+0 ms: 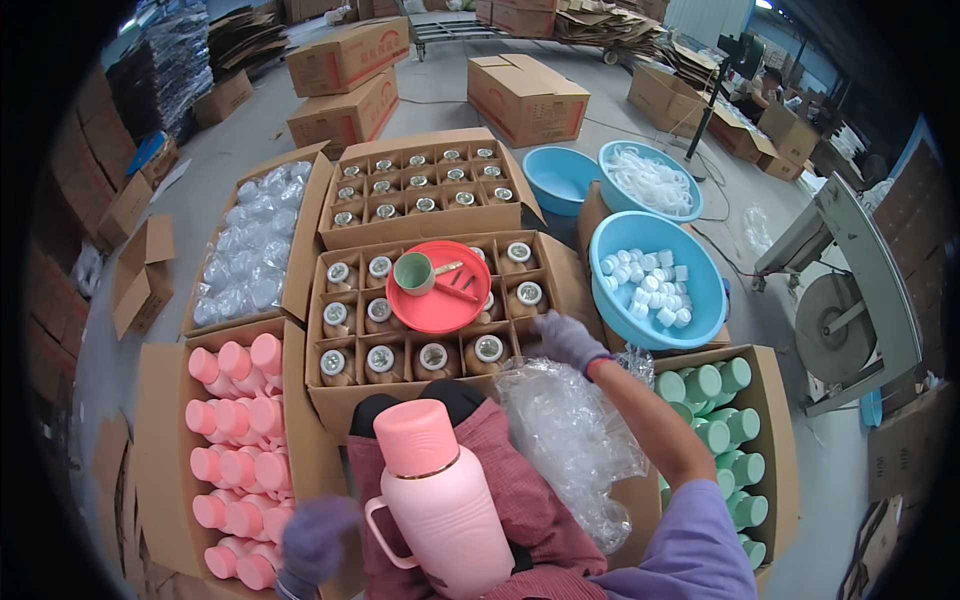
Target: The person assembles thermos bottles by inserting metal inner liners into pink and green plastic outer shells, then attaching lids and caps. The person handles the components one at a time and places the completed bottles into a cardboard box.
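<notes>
A pink thermos flask (445,510) with a pink cup lid and side handle stands tilted on my lap, touched by neither hand. My right hand (570,342), in a purple-grey glove, reaches to the near right corner of a divided carton (350,400), its fingers stretched out with nothing visible in them. Silver-topped glass liners (433,357) fill most of its cells. Below that hand lies crumpled clear plastic (575,430). My left hand (318,540), gloved too, is smeared by motion beside a carton of pink flasks (240,467); its fingers are unclear.
A red round tray (430,318) with a green cup (413,273) rests on the liners. Blue basins hold white caps (650,285) and white rings (645,180). Green flasks (745,425) fill a carton at right; plastic-wrapped pieces (250,240) fill one at left. A metal machine (850,290) stands far right.
</notes>
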`<state>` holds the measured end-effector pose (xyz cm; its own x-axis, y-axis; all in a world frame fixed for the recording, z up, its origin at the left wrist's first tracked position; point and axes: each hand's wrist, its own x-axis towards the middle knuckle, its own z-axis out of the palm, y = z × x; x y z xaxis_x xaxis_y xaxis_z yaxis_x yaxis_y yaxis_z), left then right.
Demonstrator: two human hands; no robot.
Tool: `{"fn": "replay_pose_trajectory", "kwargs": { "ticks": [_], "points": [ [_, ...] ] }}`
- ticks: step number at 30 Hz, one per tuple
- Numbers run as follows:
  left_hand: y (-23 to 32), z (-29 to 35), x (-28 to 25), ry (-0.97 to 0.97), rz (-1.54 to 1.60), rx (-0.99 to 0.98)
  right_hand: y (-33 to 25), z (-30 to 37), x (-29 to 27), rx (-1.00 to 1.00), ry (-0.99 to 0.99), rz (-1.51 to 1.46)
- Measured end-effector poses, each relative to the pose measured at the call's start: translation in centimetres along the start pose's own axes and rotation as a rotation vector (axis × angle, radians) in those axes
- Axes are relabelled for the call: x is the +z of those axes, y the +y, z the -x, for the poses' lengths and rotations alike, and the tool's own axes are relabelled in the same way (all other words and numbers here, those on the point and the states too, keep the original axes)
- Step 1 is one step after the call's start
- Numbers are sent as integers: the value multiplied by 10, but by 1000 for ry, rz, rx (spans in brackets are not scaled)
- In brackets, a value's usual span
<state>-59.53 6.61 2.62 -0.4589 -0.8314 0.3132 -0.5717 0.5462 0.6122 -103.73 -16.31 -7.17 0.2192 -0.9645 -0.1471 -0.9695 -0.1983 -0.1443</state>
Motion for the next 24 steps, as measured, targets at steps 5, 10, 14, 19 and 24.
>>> {"fn": "replay_pose_trajectory", "kwargs": {
  "ticks": [5,10,14,19,24],
  "points": [
    [-22,-98,3,407,295,-406,49,-3,17,11,-132,-87],
    [-34,-219,49,83,550,-314,4,-5,-88,-220,286,-776],
    [-36,-262,89,-253,699,-357,-34,7,-125,-87,225,-614],
    [-18,-261,102,-526,525,-359,5,72,-42,83,-655,-74],
    [-29,-253,103,-510,512,-440,1,42,-112,-182,-274,-1051]
  ]
}}
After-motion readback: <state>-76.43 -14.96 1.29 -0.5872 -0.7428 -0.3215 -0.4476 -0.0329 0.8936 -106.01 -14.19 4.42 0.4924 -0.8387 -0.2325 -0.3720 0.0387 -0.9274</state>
